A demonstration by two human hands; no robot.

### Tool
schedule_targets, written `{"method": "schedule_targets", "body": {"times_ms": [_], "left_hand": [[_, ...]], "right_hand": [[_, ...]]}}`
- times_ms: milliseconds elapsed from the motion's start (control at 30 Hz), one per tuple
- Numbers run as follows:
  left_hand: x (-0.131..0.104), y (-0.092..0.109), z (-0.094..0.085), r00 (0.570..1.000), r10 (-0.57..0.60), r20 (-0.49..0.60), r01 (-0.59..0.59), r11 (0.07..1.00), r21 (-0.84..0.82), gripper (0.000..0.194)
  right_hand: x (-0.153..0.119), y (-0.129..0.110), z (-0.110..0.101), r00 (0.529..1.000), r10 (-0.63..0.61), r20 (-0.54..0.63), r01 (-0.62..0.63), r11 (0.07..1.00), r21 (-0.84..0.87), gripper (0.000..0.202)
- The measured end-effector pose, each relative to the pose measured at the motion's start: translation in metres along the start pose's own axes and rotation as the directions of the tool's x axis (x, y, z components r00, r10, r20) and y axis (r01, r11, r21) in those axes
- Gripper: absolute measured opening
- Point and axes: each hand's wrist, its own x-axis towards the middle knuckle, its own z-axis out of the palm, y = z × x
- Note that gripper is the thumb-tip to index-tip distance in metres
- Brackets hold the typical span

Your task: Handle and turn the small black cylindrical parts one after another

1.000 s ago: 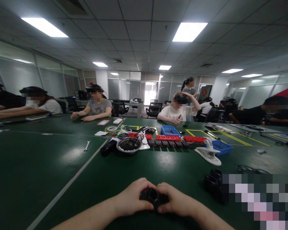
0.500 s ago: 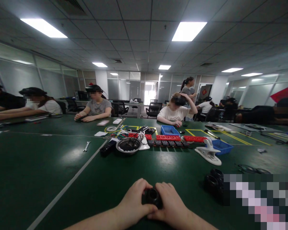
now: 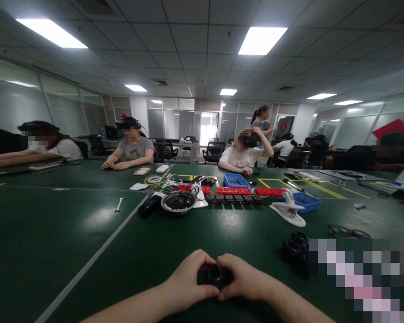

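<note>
At the near edge of the green table, a black round hollow part (image 3: 214,272) shows its open top between my hands. My left hand (image 3: 188,279) curls around its left side, with the thumb along the near side. From the right, my right hand (image 3: 244,278) closes around the same part, its fingertips and thumb meeting those of the left. The part's lower end is dark and partly hidden by the thumbs, so its exact kind is unclear. Several similar black hollow parts (image 3: 293,249) stand together to the right, beside a blurred-out patch.
Ahead lie a round metal bowl (image 3: 178,211), a black handheld device (image 3: 150,205), red power strips (image 3: 234,190), a white clamp base (image 3: 291,213) and blue bins (image 3: 236,180). A wrench (image 3: 119,204) lies left. Coiled black cable (image 3: 348,231) lies right. Other people sit around the table.
My right hand has rolled outward and its forearm has swung to the right. The left hand keeps its place around the black part. The whole view has shifted slightly.
</note>
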Motion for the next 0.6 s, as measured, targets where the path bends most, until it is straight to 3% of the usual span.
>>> {"method": "schedule_targets", "body": {"times_ms": [133,267,367,500,600], "left_hand": [[0.000,-0.001,0.008,0.993,-0.057,-0.105,0.064,0.996,0.065,0.032],[0.003,-0.003,0.007,0.990,-0.047,-0.133,0.054,0.997,0.048,0.032],[0.005,-0.004,0.001,0.998,-0.026,-0.059,0.025,1.000,-0.008,0.032],[0.005,-0.005,-0.004,0.999,0.004,0.054,0.000,0.997,-0.079,0.034],[0.004,-0.004,-0.003,0.998,-0.008,0.056,0.013,0.996,-0.094,0.036]], "right_hand": [[0.002,-0.008,0.016,0.987,0.079,-0.140,-0.109,0.969,-0.221,0.043],[0.000,-0.014,0.022,0.970,-0.005,-0.243,-0.079,0.940,-0.333,0.049],[-0.002,-0.011,0.013,0.989,-0.074,-0.128,0.044,0.973,-0.228,0.060],[-0.001,-0.003,-0.006,0.985,-0.153,0.075,0.155,0.988,-0.018,0.039],[0.001,0.001,-0.011,0.983,-0.168,0.074,0.165,0.985,0.048,0.028]]}}
